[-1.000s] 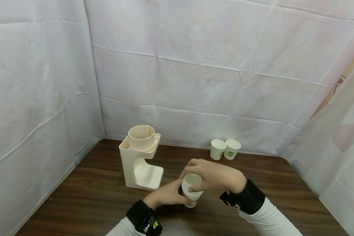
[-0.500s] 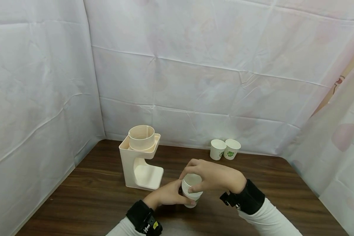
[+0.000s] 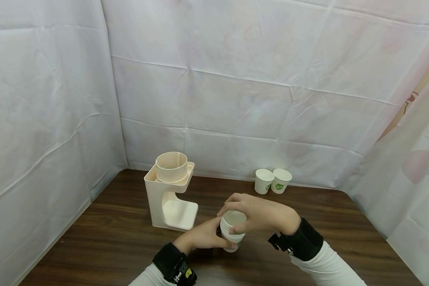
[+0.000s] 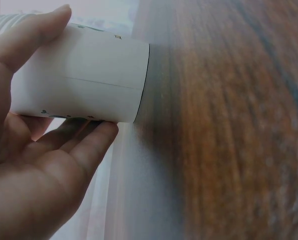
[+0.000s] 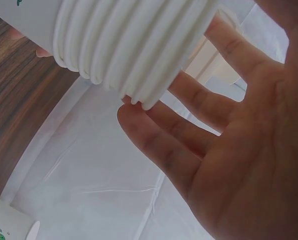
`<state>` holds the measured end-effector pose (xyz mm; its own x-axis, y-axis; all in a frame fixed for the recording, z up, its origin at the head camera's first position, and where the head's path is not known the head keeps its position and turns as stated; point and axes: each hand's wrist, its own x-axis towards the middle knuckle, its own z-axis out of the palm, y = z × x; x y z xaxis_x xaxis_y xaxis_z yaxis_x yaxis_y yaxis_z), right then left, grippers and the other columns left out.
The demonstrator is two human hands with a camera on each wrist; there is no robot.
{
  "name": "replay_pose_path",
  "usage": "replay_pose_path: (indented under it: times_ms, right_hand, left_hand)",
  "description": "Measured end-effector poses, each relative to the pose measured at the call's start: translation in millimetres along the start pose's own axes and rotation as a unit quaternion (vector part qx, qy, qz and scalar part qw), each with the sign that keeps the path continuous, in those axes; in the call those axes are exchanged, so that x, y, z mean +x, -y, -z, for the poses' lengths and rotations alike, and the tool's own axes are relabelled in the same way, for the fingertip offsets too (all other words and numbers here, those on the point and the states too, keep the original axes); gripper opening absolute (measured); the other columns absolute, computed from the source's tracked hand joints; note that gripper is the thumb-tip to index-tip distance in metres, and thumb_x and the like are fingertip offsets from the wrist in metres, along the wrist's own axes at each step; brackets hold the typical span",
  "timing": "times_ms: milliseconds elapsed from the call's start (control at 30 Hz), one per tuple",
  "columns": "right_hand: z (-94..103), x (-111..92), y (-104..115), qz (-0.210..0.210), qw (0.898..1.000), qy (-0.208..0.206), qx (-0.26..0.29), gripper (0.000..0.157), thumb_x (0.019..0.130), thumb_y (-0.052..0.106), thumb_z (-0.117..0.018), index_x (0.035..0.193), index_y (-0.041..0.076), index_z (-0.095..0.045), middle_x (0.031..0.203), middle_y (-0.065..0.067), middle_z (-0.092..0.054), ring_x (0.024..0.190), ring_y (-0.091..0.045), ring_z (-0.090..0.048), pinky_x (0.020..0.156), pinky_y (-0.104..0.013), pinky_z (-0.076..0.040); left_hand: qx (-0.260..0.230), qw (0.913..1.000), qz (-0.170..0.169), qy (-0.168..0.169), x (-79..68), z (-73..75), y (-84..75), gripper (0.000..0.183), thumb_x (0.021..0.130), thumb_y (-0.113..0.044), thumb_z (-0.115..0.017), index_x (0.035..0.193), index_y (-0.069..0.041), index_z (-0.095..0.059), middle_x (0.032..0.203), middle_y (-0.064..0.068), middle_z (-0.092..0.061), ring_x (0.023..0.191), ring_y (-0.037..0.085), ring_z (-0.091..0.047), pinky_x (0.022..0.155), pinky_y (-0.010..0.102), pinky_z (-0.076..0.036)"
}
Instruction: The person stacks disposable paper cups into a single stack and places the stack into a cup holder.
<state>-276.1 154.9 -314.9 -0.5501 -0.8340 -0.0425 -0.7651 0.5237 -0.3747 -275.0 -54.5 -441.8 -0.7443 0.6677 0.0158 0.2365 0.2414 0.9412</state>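
Observation:
A nested stack of white paper cups [image 3: 226,231] stands upright on the wooden table, rims facing up. My left hand [image 3: 201,236] grips it low down; in the left wrist view the thumb lies on one side of the bottom cup [image 4: 99,65] and the fingers on the other. At the top, my right hand [image 3: 260,212] reaches over from the right, fingers and thumb spread around the uppermost rims. The right wrist view shows fingertips [image 5: 134,117] right at the end of the layered rims [image 5: 124,47]. Left of the stack is a cream-coloured stand [image 3: 155,204].
The stand has an open round cylinder [image 3: 171,173] on top and a flat base [image 3: 183,214] jutting right. Two single paper cups with green prints, a left cup [image 3: 262,184] and a right cup [image 3: 280,183], stand side by side near the back curtain [image 3: 236,99].
My right hand and wrist have shifted very slightly to the right at the stack's top. The left hand, the stack and the stand look unmoved.

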Motion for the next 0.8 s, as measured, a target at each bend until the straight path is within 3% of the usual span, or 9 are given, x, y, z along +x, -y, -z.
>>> replay_pose_path:
  times_ms: [333,533,800]
  right_hand:
    - [5.3,-15.2,-5.7,-0.046,0.999,-0.019,-0.005,0.049,0.087,0.038,-0.079,0.132,0.031,-0.06,0.127,0.011,-0.053,0.109,-0.011,-0.054,0.087,-0.031,-0.049]
    - [10.1,-28.5,-14.1,-0.062,0.998,-0.023,-0.016,0.053,0.087,0.04,-0.079,0.135,0.029,-0.058,0.132,0.012,-0.052,0.123,-0.015,-0.051,0.097,-0.04,-0.047]
    - [13.8,-40.3,-18.7,-0.101,0.994,-0.03,-0.004,0.052,0.087,0.035,-0.079,0.134,0.033,-0.057,0.136,0.011,-0.052,0.127,-0.018,-0.049,0.097,-0.045,-0.047]
  left_hand:
    - [0.011,0.9998,0.001,-0.014,0.2,0.0,-0.9,0.078,0.082,-0.025,-0.084,0.147,-0.024,-0.04,0.124,-0.012,-0.06,0.116,0.01,-0.056,0.104,0.041,-0.038]
    - [0.024,0.9994,0.004,-0.024,0.3,-0.1,-1.5,0.078,0.081,-0.026,-0.086,0.146,-0.021,-0.042,0.122,-0.013,-0.061,0.118,0.01,-0.055,0.105,0.044,-0.038]
    - [0.018,0.9996,0.002,-0.021,0.8,-0.8,-0.4,0.085,0.081,-0.025,-0.086,0.151,-0.021,-0.037,0.127,-0.013,-0.06,0.123,0.011,-0.053,0.108,0.047,-0.034]
